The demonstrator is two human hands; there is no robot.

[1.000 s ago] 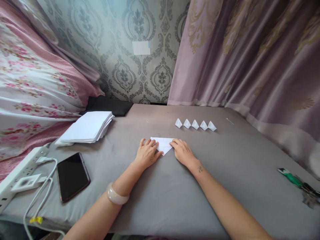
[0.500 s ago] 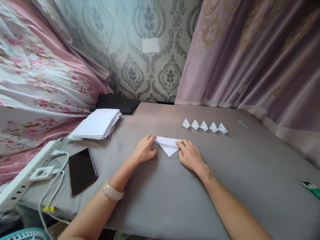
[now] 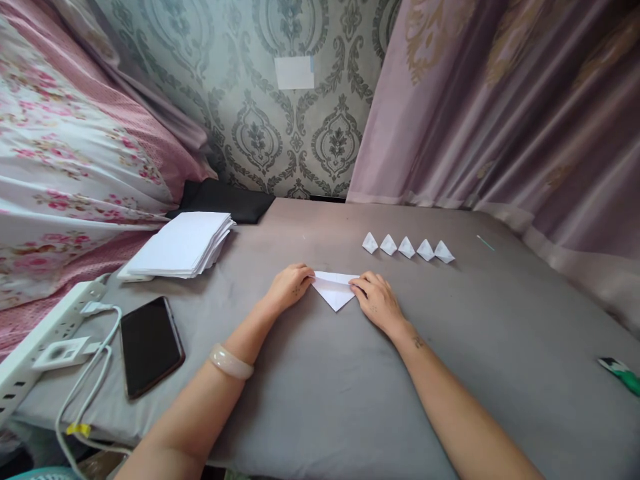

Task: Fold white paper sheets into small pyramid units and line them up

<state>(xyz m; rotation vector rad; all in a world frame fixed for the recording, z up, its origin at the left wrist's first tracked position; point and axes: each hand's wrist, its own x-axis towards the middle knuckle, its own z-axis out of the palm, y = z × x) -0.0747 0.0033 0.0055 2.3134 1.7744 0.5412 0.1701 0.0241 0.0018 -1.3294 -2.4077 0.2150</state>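
Observation:
A partly folded sheet of white paper (image 3: 334, 293) lies on the grey-covered table, its point toward me and a folded band along its far edge. My left hand (image 3: 291, 285) pinches the left corner of the paper, fingers closed. At the right corner, my right hand (image 3: 376, 299) grips the edge between thumb and fingers. Beyond my right hand stand several small folded white paper pieces (image 3: 406, 247) in a row, each shaped like a little pointed boat.
A stack of white paper (image 3: 177, 245) sits at the back left by a black folded item (image 3: 225, 200). Nearer are a smartphone (image 3: 151, 348) and a white power strip (image 3: 47, 340) with cables. A green-and-white object (image 3: 620, 375) lies at the right edge, a thin stick (image 3: 485, 243) farther back.
My left hand has closed on the paper's left corner, where its fingers were looser before. My right hand stays at the right corner. The camera view has shifted slightly.

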